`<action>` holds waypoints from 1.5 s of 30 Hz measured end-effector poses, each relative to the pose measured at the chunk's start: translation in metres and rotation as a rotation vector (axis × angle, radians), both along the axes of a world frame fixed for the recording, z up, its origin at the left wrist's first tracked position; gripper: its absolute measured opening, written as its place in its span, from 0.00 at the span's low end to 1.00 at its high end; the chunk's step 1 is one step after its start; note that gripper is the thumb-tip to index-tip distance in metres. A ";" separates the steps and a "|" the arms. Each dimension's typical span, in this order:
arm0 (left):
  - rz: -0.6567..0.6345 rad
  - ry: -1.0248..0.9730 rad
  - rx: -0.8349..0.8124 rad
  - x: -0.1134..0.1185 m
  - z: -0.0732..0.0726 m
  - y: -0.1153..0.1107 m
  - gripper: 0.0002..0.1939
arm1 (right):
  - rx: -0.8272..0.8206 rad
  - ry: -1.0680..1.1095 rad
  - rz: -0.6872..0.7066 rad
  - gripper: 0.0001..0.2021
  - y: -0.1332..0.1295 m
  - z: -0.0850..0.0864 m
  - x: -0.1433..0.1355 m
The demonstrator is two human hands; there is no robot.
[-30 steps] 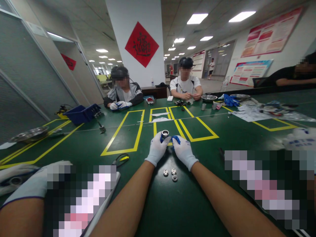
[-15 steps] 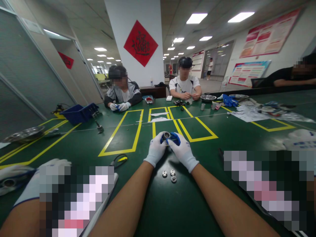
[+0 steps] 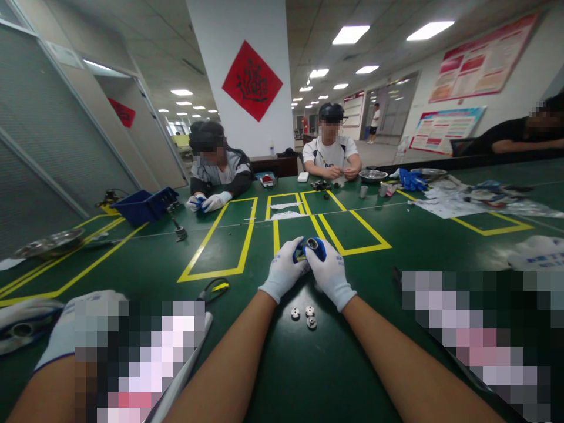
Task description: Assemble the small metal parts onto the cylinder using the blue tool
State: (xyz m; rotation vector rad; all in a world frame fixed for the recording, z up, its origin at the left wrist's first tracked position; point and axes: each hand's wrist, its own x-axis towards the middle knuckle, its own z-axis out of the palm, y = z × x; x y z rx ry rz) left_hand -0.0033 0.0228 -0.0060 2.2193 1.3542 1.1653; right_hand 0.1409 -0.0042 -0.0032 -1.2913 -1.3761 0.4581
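White gloves with blue palms cover both hands, which meet over the middle of the green table [image 3: 361, 329]. My right hand [image 3: 329, 271] is closed around a metal cylindrical part [image 3: 312, 242] with a round open end facing up. Close against it, my left hand [image 3: 286, 263] has its fingers curled in; what lies between them is hidden. Below the hands, three small round metal pieces [image 3: 310, 311] lie grouped on the tabletop.
Yellow tape rectangles [image 3: 218, 274] mark the table. A blue bin [image 3: 143, 205] and a metal tray [image 3: 55, 242] stand at left. Black cable [image 3: 214, 288] lies left of my arms. Co-workers sit opposite; neighbours' gloved hands [image 3: 94, 311] reach in from both sides. Papers [image 3: 445, 202] cover the far right.
The open end of the metal part has shifted right, from between both hands to my right hand's fingertips. The small round pieces have stayed put on the table.
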 end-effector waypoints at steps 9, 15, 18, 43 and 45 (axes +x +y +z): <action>0.084 0.142 0.002 0.002 0.001 -0.001 0.06 | 0.034 0.008 -0.012 0.18 -0.002 0.004 0.001; 0.128 0.108 0.003 0.001 0.000 0.000 0.04 | 0.077 -0.115 0.002 0.19 -0.002 -0.001 0.000; 0.132 0.076 0.006 0.001 0.001 -0.003 0.04 | 0.096 -0.131 0.012 0.19 -0.004 0.000 0.001; 0.159 0.068 0.019 0.004 0.004 -0.006 0.02 | 0.133 -0.243 -0.059 0.20 -0.006 -0.001 0.005; 0.145 0.060 0.028 0.004 0.004 -0.007 0.01 | 0.141 -0.241 -0.060 0.20 -0.006 -0.001 0.005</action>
